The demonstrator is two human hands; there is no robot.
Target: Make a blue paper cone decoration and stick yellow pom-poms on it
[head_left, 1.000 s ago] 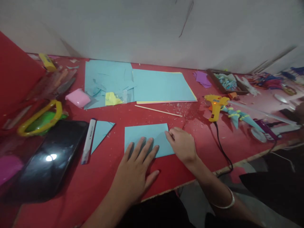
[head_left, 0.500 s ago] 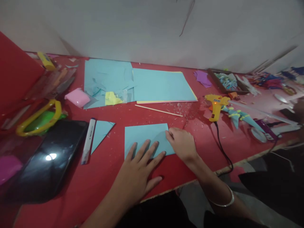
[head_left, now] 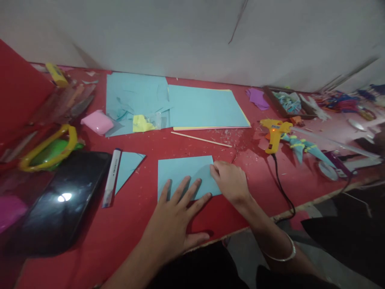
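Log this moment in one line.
left hand: spread on small blue sheet | right hand: curled at sheet's right edge | yellow glue gun: light on

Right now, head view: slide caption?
Left hand spread on blue paper, right hand curled at its edge; yellow glue gun farther right.

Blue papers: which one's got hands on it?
The small sheet under the left hand; the pointed piece by the marker and the back sheets have none.

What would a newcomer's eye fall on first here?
Likely the left hand spread over the pale blue sheet at front center, with the curled right hand at the sheet's right edge. Then the yellow glue gun with its glowing light, to the right, and the glossy black object at left.
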